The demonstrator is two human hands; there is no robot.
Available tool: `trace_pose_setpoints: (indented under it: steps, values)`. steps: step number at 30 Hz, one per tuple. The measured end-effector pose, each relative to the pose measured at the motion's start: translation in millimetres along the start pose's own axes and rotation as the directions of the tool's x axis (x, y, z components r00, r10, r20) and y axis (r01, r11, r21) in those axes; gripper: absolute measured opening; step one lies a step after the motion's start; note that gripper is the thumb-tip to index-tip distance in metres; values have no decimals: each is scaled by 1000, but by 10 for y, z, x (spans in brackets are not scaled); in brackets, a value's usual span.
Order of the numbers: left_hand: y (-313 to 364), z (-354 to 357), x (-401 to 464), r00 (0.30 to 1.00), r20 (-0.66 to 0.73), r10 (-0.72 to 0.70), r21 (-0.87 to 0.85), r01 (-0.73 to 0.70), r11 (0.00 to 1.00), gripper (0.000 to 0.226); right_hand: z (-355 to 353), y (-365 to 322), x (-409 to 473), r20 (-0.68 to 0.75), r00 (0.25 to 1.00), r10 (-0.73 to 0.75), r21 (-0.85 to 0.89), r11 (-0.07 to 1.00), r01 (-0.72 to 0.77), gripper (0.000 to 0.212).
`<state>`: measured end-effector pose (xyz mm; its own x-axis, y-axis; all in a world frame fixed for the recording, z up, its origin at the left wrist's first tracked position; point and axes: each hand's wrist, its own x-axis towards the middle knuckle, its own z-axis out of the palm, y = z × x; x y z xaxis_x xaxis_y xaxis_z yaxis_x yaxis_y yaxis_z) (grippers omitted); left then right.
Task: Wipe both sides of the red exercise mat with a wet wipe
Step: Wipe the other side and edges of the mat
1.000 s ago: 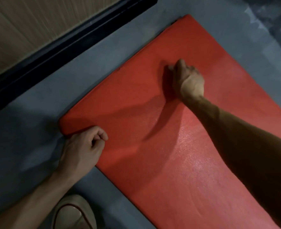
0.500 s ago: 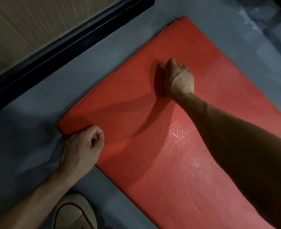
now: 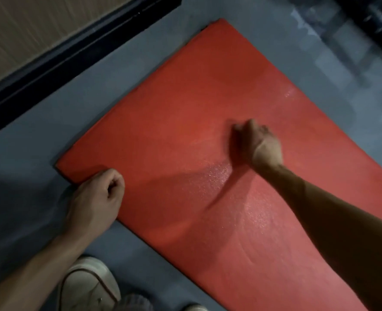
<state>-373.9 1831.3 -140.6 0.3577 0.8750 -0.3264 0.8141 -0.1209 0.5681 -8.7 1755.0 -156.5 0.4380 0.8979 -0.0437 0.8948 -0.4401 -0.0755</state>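
The red exercise mat (image 3: 185, 113) lies flat on the grey floor, running from upper middle to lower right. My right hand (image 3: 260, 143) is curled knuckles-up and presses on the mat's middle; it is motion-blurred, and the wet wipe is hidden under its fingers. Wet, glistening streaks (image 3: 217, 173) show on the mat just before that hand. My left hand (image 3: 95, 200) rests as a closed fist on the mat's near left edge, close to the corner, with nothing visible inside it.
A black baseboard (image 3: 73, 55) under a wood-patterned wall runs along the upper left. My white shoe (image 3: 89, 286) stands on the grey floor (image 3: 28, 144) beside the mat's near edge. Dark equipment (image 3: 376, 21) sits at the top right.
My right hand has slid back over the mat toward me, leaving a wet sheen. My left fist has stayed on the mat's edge. The view has shifted slightly.
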Motion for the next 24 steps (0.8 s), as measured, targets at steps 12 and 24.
trace_pose_setpoints:
  steps: [12,24]
  values:
    - [192,150,56,994,102,-31,-125,44,991,19,35,47,-705,85,939,-333,30,943,332,23]
    - [439,371,12,979,192,-61,-30,68,997,11,43,-591,-1568,159,847,-508,188,858,479,21]
